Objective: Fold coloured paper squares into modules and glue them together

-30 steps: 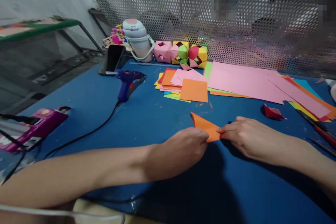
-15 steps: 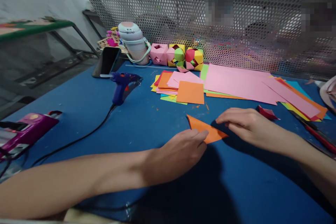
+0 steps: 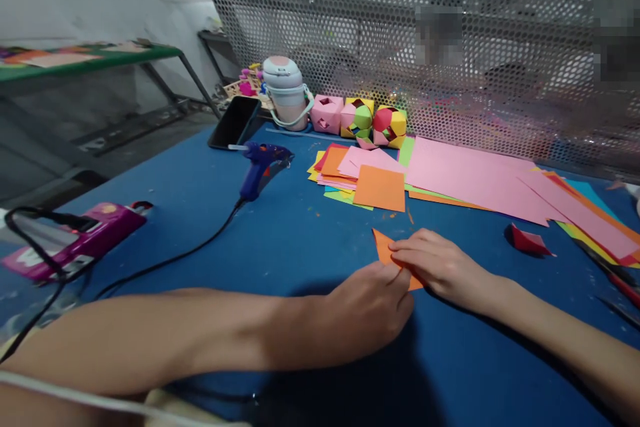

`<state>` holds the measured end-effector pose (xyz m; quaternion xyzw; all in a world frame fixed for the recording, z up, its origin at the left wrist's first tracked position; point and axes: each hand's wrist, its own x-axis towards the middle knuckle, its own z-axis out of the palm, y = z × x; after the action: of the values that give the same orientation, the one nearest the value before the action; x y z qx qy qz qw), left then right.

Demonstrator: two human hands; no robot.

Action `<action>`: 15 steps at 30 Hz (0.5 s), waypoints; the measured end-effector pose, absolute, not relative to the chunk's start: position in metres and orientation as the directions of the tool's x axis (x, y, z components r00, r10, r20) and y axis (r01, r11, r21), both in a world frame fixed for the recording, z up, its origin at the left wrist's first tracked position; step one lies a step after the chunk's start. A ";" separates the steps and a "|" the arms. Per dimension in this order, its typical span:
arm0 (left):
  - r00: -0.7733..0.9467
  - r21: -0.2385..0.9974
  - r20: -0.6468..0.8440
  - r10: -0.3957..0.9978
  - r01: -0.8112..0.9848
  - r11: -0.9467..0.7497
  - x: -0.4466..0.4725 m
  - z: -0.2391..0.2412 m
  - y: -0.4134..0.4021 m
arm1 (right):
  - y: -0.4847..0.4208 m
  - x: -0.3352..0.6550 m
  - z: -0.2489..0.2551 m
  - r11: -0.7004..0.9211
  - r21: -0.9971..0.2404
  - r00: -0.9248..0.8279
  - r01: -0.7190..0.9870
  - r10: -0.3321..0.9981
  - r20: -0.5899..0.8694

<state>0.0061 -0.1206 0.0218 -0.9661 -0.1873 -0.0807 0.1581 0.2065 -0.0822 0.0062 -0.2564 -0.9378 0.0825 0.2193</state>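
Observation:
A folded triangle of orange paper (image 3: 383, 245) lies on the blue table, partly hidden under both hands. My left hand (image 3: 367, 307) is closed at its near edge, thumb and fingers pinched on the paper. Stretched flat across the right part of the triangle are the fingers of my right hand (image 3: 445, 265), touching the sheet and close to the left fingertips. Beyond the hands lies a square orange sheet (image 3: 380, 188) on a stack of coloured paper. A small folded red paper piece (image 3: 530, 240) rests to the right of my right hand.
A blue glue gun (image 3: 257, 170) lies at left, its cord running toward a purple power strip (image 3: 85, 240). Behind stand a phone (image 3: 235, 121), a bottle (image 3: 287, 93) and folded paper balls (image 3: 357, 119). Large pink sheets (image 3: 470, 173) and scissors (image 3: 613, 273) lie right. Perforated metal panel (image 3: 350, 20) behind.
My right hand has come down onto the orange triangle, fingers now flat on it. My left hand still pinches the near edge. The view has shifted, so everything sits further right and lower.

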 end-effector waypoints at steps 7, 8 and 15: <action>0.914 -0.220 0.224 0.338 0.385 -0.896 0.009 0.014 -0.119 | -0.073 0.196 0.009 0.875 -0.210 -0.796 0.437 0.484 0.364; 0.913 -0.217 0.223 0.341 0.388 -0.896 0.009 0.013 -0.119 | -0.072 0.195 0.010 0.872 -0.202 -0.804 0.446 0.489 0.338; 0.914 -0.217 0.217 0.344 0.388 -0.896 0.010 0.014 -0.119 | -0.063 0.191 0.029 0.845 -0.205 -0.844 0.495 0.523 0.120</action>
<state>0.0097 -0.1191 0.0138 -0.9697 -0.1888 -0.0866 0.1288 0.1906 -0.0627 0.0285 -0.2661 -0.9565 0.0833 0.0857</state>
